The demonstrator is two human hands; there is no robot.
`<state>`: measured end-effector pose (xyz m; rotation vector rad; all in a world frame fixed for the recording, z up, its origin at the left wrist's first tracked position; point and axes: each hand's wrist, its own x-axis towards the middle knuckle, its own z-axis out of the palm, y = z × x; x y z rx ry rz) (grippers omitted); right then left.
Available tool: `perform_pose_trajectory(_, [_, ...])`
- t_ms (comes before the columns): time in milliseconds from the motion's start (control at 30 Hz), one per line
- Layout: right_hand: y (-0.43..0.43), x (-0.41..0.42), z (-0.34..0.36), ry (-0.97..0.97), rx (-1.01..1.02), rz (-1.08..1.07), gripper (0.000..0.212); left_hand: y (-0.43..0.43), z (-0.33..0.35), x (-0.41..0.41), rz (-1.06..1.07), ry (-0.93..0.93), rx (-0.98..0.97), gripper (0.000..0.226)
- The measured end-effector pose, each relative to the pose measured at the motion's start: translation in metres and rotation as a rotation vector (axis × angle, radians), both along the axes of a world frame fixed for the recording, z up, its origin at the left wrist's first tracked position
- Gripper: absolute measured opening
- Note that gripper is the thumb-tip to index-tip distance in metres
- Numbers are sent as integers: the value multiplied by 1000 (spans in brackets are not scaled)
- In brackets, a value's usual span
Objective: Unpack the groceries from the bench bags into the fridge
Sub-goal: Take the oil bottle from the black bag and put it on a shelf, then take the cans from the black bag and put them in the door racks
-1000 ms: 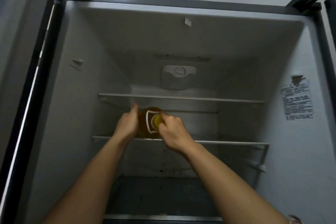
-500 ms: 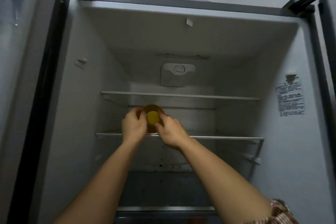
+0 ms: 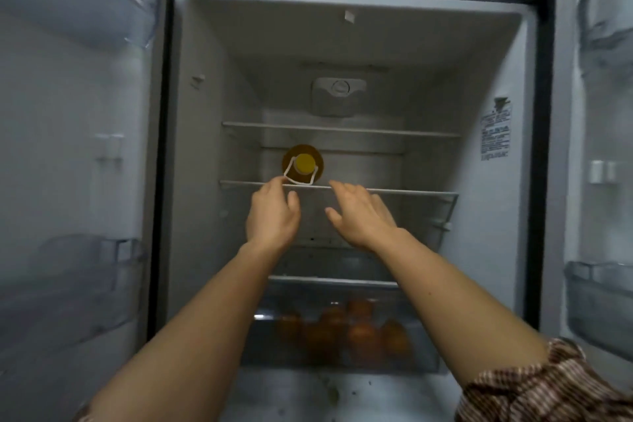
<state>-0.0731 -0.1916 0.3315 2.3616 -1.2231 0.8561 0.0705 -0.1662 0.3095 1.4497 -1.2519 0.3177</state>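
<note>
Grey-white fridge, both doors wide open. Low down, clear drawer of oranges. Above, middle shelf. Just before its edge, left hand loosely curled, right hand spread, both empty. On that shelf, left of centre, amber bottle upright; white handle close to left fingertips; yellow cap.

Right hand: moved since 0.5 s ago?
Yes. The right hand has let go of the bottle and drawn back toward the camera, now mostly below the shelf front edge, fingers open.
</note>
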Motion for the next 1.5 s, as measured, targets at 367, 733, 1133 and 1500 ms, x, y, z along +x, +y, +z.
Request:
perform_pose_trajectory(367, [170, -84, -86, 31, 55, 131, 53, 212, -78, -69, 231, -369, 229, 45])
perform_pose_trajectory(733, [336, -9, -142, 44, 117, 375, 54, 428, -127, -12, 517, -489, 455, 45])
perform_pose_trajectory(1133, [606, 196, -213, 177, 174, 736, 49, 730, -217, 143, 811, -236, 626, 42])
perform_pose_trajectory(1500, [856, 359, -285, 275, 241, 999, 52, 997, -286, 254, 1060, 78, 735, 50])
